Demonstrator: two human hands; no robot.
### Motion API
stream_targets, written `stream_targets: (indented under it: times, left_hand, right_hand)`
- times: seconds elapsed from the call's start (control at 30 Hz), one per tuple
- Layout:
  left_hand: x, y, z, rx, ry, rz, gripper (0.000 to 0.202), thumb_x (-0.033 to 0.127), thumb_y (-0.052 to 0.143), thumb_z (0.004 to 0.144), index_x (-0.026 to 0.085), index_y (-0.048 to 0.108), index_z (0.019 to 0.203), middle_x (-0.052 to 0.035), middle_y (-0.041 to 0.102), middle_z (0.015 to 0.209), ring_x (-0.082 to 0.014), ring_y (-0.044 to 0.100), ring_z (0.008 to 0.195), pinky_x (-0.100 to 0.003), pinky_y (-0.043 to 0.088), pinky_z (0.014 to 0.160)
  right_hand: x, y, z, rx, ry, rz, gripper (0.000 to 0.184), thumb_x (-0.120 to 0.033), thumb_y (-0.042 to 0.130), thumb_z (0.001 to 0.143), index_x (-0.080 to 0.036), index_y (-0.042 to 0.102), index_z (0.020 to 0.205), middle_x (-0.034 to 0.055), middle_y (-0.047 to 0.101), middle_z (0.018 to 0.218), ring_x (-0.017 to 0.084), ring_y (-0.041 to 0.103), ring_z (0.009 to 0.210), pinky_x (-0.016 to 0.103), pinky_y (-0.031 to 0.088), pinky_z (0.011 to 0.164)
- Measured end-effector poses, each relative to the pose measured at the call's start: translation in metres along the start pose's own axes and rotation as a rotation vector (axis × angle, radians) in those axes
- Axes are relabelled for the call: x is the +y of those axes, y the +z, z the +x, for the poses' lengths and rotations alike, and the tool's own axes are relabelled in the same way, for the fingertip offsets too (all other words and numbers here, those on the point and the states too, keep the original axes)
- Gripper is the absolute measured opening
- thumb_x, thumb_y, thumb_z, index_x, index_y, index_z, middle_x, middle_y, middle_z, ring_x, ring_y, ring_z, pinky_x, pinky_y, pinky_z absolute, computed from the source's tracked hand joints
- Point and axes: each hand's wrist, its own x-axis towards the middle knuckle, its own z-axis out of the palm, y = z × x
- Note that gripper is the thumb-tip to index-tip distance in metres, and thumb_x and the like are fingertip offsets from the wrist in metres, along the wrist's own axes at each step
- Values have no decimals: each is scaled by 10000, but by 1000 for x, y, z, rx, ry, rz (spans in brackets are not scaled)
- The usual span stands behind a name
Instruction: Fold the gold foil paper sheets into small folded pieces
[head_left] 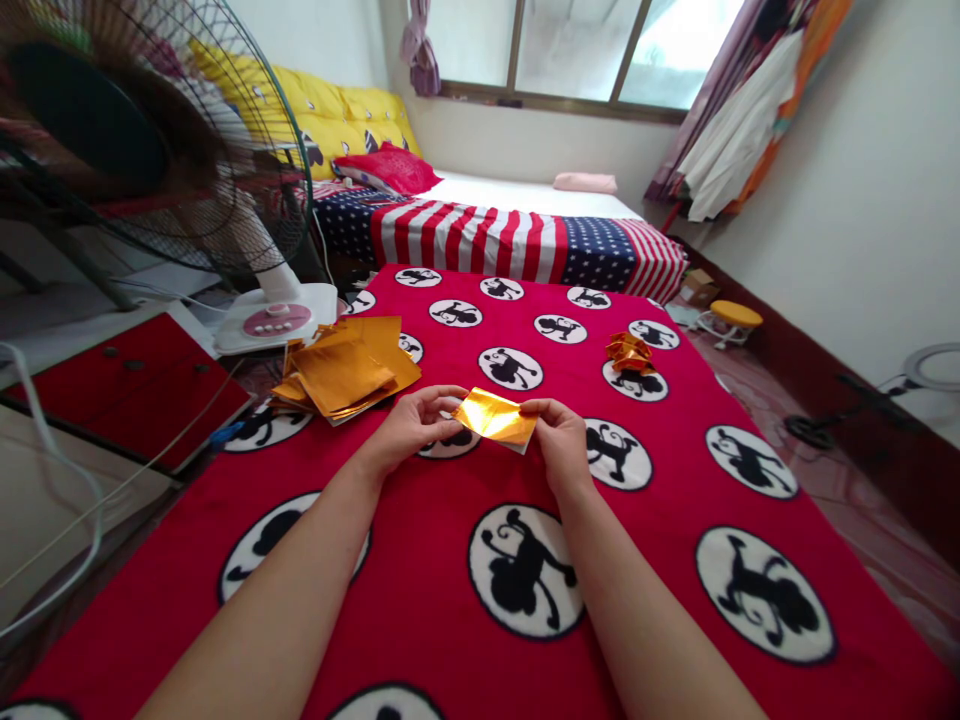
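A folded sheet of shiny gold paper [495, 418] is held just above the red blanket [420, 560] with black-and-white monkey circles. My left hand [411, 425] pinches its left end and my right hand [559, 432] pinches its right end, fingers closed on the edges. A loose stack of gold paper sheets [346, 376] lies on the blanket to the left, a short way beyond my left hand. A small pile of folded gold paper pieces [628, 352] sits further back on the right.
A standing fan [150, 140] with its white base [274, 318] stands at the left beside a red cabinet [127, 385]. Behind lies a bed with a stars-and-stripes cover [517, 240], yellow and red pillows. A small yellow stool [733, 318] stands on the floor at right.
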Motion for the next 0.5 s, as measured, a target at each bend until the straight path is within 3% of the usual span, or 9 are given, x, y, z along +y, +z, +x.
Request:
stream_targets:
  times: [0.17, 0.37, 0.5]
  left_hand:
    - [1, 1, 1, 26, 2, 29, 593, 368, 807, 669, 140, 621, 1184, -121, 722, 1056, -197, 694, 809, -194, 449, 573]
    - [-3, 2, 3, 47, -11, 53, 613, 378, 832, 630, 157, 651, 1173, -128, 687, 1161, -194, 691, 837, -230, 503, 649]
    - [-5, 2, 2, 18, -42, 66, 505, 462, 797, 670, 125, 717, 1038, -80, 738, 929, -201, 676, 811, -238, 499, 664]
  right_hand:
    - [-1, 1, 0, -8, 15, 61, 180, -198, 593, 609, -178, 694, 756, 12, 697, 720, 141, 609, 621, 259, 490, 616]
    - [-10, 3, -5, -144, 54, 70, 160, -172, 603, 600, -177, 705, 722, 0, 694, 713, 128, 606, 622, 235, 467, 599]
    - [-11, 6, -6, -263, 58, -3, 140, -189, 607, 629, -175, 687, 742, 7, 701, 725, 145, 622, 648, 244, 477, 612]
